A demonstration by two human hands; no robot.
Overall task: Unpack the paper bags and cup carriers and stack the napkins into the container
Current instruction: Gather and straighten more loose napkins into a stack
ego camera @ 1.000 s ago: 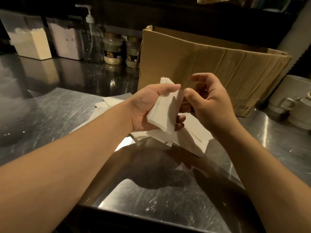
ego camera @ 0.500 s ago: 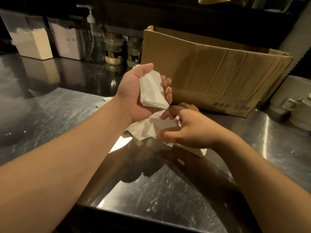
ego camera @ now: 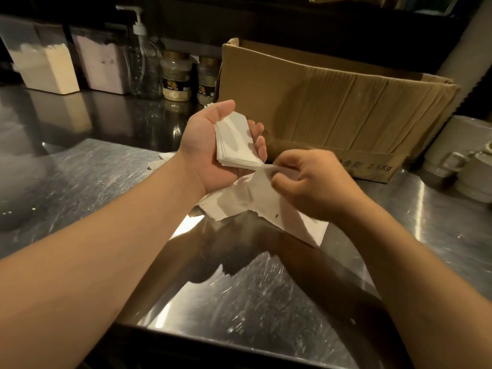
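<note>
My left hand [ego camera: 210,150] is palm up above the steel counter and holds a small stack of white napkins [ego camera: 235,145], fingers curled round its far edge. Just right of it, my right hand [ego camera: 311,182] pinches a single white napkin [ego camera: 269,167] by its edge, lifted off a loose heap of napkins [ego camera: 239,201] lying on the counter below both hands. A few more napkins [ego camera: 159,161] peek out behind my left wrist. A large brown cardboard box [ego camera: 332,110] stands open just behind the hands.
At the back left stand two plastic tubs of powder [ego camera: 45,67], a pump bottle [ego camera: 143,62] and two jars [ego camera: 177,75]. White mugs [ego camera: 463,166] sit at the right edge. The steel counter [ego camera: 80,182] ends at a dark front edge near me.
My right hand has risen from the heap on the counter with one napkin pinched in it. My left hand keeps its stack, almost where it was.
</note>
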